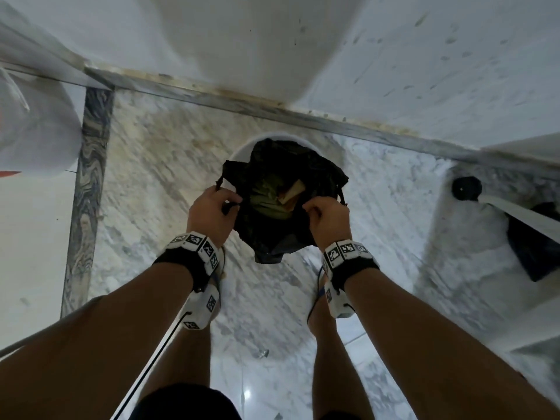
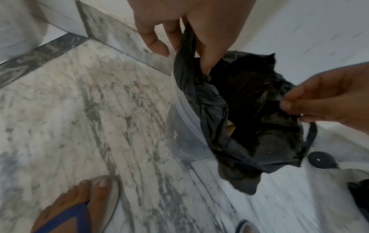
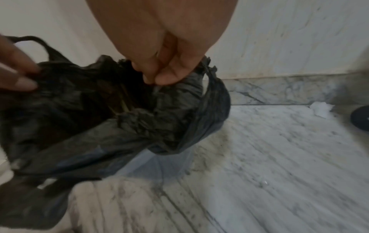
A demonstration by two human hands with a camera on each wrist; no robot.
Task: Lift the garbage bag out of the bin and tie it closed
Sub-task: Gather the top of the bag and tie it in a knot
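Observation:
A black garbage bag (image 1: 272,234) hangs with its mouth open above a white round bin (image 1: 242,150), whose rim shows behind it. Green and tan rubbish lies inside the bag. My left hand (image 1: 212,207) pinches the bag's left rim, and a handle loop sticks up beside it. My right hand (image 1: 325,212) pinches the right rim. In the left wrist view the left hand (image 2: 203,52) grips the bag (image 2: 239,110) next to the translucent bin wall (image 2: 179,126). In the right wrist view the right hand's fingertips (image 3: 165,78) pinch crumpled bag plastic (image 3: 89,118).
The bin stands on a marble floor (image 1: 151,183) close to a white wall with a grey skirting (image 1: 333,122). A white fixture (image 1: 260,47) bulges above it. A black round object (image 1: 466,187) and a dark bag (image 1: 536,247) lie right. My sandalled feet (image 2: 79,205) stand just behind.

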